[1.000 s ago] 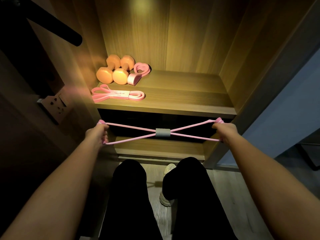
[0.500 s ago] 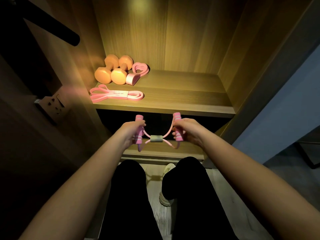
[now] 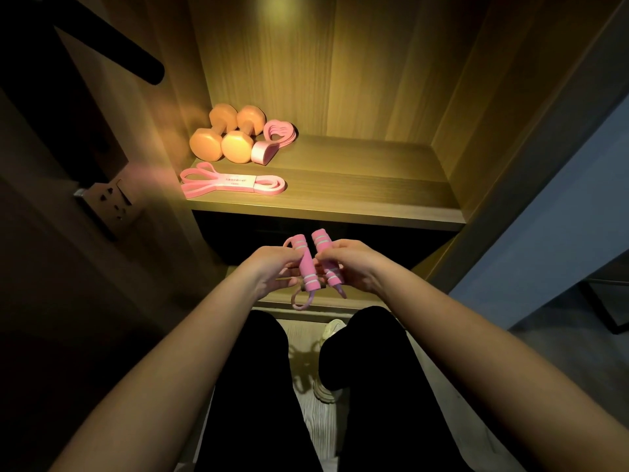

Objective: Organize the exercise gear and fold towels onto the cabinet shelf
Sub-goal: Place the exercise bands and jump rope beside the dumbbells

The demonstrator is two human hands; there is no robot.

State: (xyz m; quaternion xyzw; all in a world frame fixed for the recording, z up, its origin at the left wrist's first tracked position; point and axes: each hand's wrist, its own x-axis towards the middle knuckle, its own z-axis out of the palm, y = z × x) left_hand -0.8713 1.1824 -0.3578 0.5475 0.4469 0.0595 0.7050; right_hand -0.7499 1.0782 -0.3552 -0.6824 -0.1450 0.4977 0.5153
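Left hand: the left hand [image 3: 272,267] is raised in front of the cabinet, forearm reaching up from the lower left, fingers curled tight around one pink foam handle of the stretch band [image 3: 306,267].
Right hand: the right hand [image 3: 350,264] mirrors it from the lower right, fingers wrapped around the other handle; the two handles stand nearly upright and side by side, all but touching between the fingertips.
Stretch band: its thin pink tubing hangs in slack loops just below the fingers, with a small grey centre piece tucked behind the handles.
Shelf: the lit shelf [image 3: 357,185] lies beyond the fingers; its front edge runs just past the handle tops.
Dumbbells: two orange dumbbells [image 3: 224,134] sit far beyond the left fingers, in the back left corner.
Heart grip: a pink heart-shaped piece [image 3: 272,139] leans against the dumbbells.
Flat band: a pink flat band [image 3: 233,182] lies near the front edge, beyond the left fingers.
Open room: the shelf beyond the right fingers is bare wood up to the side wall.
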